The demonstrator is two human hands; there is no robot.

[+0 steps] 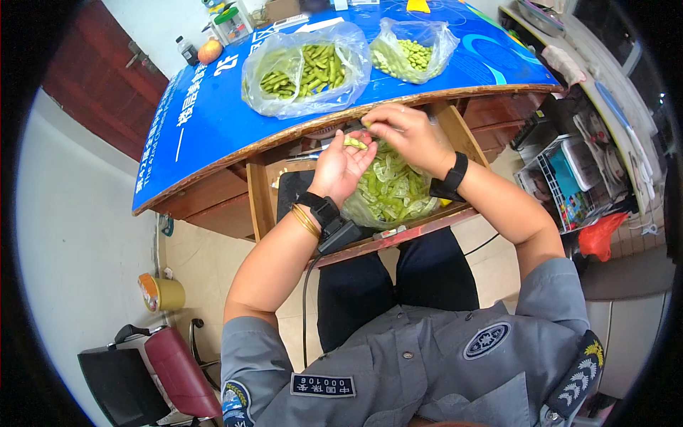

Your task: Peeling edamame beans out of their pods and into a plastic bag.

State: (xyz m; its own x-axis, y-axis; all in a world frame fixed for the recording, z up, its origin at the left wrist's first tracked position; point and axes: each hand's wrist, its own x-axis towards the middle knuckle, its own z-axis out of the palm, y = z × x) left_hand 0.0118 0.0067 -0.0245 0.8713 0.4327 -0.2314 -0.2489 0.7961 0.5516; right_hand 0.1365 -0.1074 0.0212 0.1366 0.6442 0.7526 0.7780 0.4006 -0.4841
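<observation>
A green bean pod (355, 143) lies on the fingers of my left hand (344, 164), palm up over an open wooden drawer. To its right, my right hand (408, 133) has thumb and forefinger pinched around a small yellowish-green piece, too small to name. Below both hands, a plastic bag of emptied pods (392, 195) fills the drawer's right part. On the blue desktop, a clear plastic bag (356, 80) holds whole green pods (325, 66). Beside it on the right, a smaller plastic bag (445, 45) contains shelled green beans (416, 53).
The desk's edge (213, 166) runs just beyond the hands, and the drawer's front (427, 230) crosses above my lap. An apple (210, 52) and a small bottle (187, 50) stand at the desk's far left. A cable hangs from my left wrist device (339, 235).
</observation>
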